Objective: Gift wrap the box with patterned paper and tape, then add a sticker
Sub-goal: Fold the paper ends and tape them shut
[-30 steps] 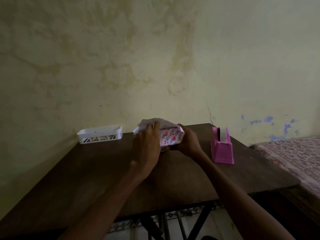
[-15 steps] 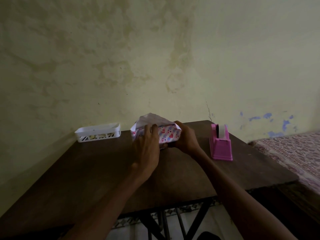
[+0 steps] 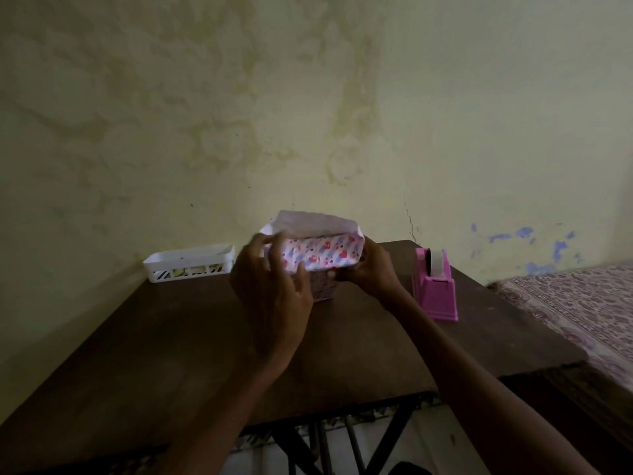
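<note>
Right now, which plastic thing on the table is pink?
The tape dispenser, right of the half-wrapped box; the basket on the left is white.
</note>
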`<action>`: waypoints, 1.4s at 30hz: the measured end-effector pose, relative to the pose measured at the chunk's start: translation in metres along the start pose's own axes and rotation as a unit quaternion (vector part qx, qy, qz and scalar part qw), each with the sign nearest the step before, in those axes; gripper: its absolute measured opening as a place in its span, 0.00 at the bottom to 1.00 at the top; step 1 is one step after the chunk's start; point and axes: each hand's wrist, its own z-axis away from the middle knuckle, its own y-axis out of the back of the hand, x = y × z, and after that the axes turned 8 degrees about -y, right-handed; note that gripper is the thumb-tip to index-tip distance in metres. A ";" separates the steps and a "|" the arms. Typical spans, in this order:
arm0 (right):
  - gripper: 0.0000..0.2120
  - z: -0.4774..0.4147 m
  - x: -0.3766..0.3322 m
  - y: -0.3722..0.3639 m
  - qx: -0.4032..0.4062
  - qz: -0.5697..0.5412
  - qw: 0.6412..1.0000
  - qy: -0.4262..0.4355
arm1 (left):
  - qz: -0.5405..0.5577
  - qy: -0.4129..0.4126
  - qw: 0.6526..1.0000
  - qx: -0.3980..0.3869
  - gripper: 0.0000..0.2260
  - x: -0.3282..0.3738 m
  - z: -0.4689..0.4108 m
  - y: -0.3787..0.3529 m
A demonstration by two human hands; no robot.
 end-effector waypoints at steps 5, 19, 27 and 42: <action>0.31 -0.002 -0.001 0.002 -0.038 -0.061 0.997 -0.020 | 0.333 0.313 0.886 -0.080 0.27 -0.026 -0.014 -0.033; 0.11 -0.001 -0.016 -0.006 0.010 -0.196 0.975 -0.106 | 0.400 0.398 0.812 -0.146 0.20 -0.028 -0.033 -0.058; 0.16 -0.011 -0.020 -0.018 0.159 -0.016 0.987 -0.032 | 0.370 0.398 0.830 -0.128 0.20 -0.030 -0.042 -0.061; 0.22 -0.014 -0.039 -0.011 0.180 0.073 0.981 0.027 | 0.359 0.356 0.850 -0.150 0.25 -0.027 -0.056 -0.059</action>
